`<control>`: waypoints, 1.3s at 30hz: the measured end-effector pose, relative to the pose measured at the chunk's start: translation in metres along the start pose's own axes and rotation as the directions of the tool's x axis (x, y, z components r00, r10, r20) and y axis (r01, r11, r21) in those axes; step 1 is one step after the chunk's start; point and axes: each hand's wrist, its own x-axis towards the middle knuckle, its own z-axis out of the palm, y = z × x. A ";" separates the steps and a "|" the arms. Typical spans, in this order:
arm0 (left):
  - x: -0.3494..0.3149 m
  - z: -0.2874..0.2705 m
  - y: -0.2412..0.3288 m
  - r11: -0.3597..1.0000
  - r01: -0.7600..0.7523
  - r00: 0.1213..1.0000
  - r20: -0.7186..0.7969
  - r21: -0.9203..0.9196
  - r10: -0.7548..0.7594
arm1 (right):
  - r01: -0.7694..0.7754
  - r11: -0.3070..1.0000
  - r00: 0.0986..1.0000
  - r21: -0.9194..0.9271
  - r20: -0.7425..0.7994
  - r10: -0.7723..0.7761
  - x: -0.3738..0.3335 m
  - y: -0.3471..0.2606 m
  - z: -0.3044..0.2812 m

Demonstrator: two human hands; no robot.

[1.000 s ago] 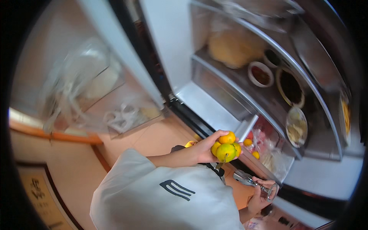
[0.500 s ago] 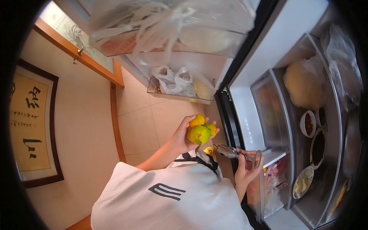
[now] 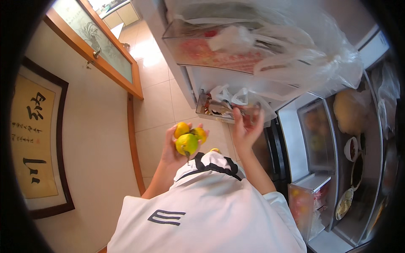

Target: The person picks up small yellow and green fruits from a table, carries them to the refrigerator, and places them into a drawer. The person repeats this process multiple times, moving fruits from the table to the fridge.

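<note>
My left hand [image 3: 170,145] cups a small cluster of mandarins [image 3: 187,143], one greenish yellow with a stem and leaf, the others orange. The palm is turned up and the fingers curl round the fruit from behind. My right hand [image 3: 248,134] is raised in front of the lower door shelf [image 3: 217,117] of an open fridge. Between its thumb and fingers is a pair of clear-lensed glasses [image 3: 244,110], blurred and hard to separate from the plastic bags [image 3: 230,93] behind.
Above my right hand, the upper door shelf [image 3: 219,57] bulges with plastic bags. At the right, the fridge interior holds a clear drawer [image 3: 316,133], a white bowl [image 3: 351,148] and a plate of food [image 3: 344,204]. A wooden-framed door [image 3: 110,50] and framed calligraphy [image 3: 40,139] are at the left.
The fridge door has swung rightward toward the fridge body. My right hand has moved up and left with the glasses, to the lower door shelf. My left hand has shifted left with the mandarins.
</note>
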 end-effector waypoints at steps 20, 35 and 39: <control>-0.018 -0.030 0.074 0.975 -0.013 0.995 -0.097 -0.220 -0.008 | 0.035 0.948 0.990 -0.316 -0.117 -0.076 0.022 0.081 -0.039; -0.010 -0.024 0.083 0.982 -0.003 0.998 -0.065 -0.188 -0.009 | 0.137 0.768 0.787 -0.625 0.540 0.299 0.039 0.081 0.014; -0.010 -0.025 0.083 0.981 -0.023 0.997 -0.074 -0.192 0.009 | 0.064 0.820 0.676 -0.568 0.630 0.383 0.057 0.087 0.005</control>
